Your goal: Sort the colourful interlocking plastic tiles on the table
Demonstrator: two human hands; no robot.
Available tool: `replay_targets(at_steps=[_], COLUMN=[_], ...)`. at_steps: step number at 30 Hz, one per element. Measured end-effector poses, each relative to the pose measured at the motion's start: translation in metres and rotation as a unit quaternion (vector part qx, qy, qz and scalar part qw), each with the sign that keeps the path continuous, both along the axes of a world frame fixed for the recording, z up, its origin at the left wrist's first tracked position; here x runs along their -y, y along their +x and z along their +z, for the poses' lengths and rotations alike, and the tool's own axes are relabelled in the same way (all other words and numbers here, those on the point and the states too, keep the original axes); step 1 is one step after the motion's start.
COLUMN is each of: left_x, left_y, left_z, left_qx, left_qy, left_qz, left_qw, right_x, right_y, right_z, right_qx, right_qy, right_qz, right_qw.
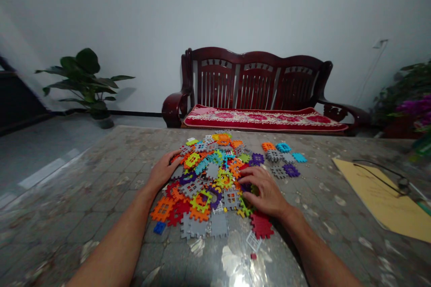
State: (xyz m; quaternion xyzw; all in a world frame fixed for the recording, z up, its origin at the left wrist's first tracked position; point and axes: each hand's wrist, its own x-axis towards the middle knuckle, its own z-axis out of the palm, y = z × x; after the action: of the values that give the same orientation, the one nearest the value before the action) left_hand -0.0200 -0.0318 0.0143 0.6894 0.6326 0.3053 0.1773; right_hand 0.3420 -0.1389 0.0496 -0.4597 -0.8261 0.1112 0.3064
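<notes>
A heap of plastic interlocking building pieces [212, 171] in many colours lies on the table between my hands. My left hand [164, 170] rests against the heap's left side, its fingers stretched toward orange and grey pieces; the fingertips are partly hidden. On the right side, my right hand [264, 190] lies over the edge of the heap with fingers apart, near a yellow-green square piece [225, 179] and a dark red plate [261, 225]. An orange window-like piece [162, 209] and a small blue block [159, 228] lie below my left hand.
Several loose pieces [278, 156] form a small group right of the heap. Farther right, a yellow paper folder [380, 197] lies with a black cord [380, 167] across it. Beyond the patterned table [111, 161] stand a wooden bench [256, 80] and a potted plant [87, 80].
</notes>
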Motion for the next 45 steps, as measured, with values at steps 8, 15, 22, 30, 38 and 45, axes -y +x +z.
replay_targets(at_steps=[8, 15, 22, 30, 38, 45], left_x=[0.000, 0.000, -0.002, -0.004, -0.002, -0.003], left_y=[0.001, 0.001, 0.000, -0.001, 0.001, 0.001], left_z=[0.000, 0.001, -0.001, -0.007, -0.002, -0.004], left_qx=[0.003, -0.003, 0.006, 0.015, 0.016, 0.011], left_qy=[0.005, 0.005, 0.014, 0.012, 0.009, 0.011], left_qz=[0.001, 0.005, -0.002, -0.005, 0.004, -0.002], left_qw=[1.000, 1.000, 1.000, 1.000, 1.000, 1.000], right_x=[0.017, 0.014, 0.016, 0.016, 0.000, -0.013], right_y=[-0.050, -0.064, -0.073, -0.068, -0.036, -0.001], right_z=[0.003, 0.002, -0.007, -0.003, 0.000, -0.005], right_qx=[0.056, 0.102, 0.099, 0.021, -0.077, -0.046], right_qy=[0.047, 0.043, 0.062, 0.054, 0.046, 0.039], right_qz=[0.061, 0.066, 0.069, 0.087, -0.059, -0.223], right_qw=[0.995, 0.992, 0.991, 0.995, 0.994, 0.973])
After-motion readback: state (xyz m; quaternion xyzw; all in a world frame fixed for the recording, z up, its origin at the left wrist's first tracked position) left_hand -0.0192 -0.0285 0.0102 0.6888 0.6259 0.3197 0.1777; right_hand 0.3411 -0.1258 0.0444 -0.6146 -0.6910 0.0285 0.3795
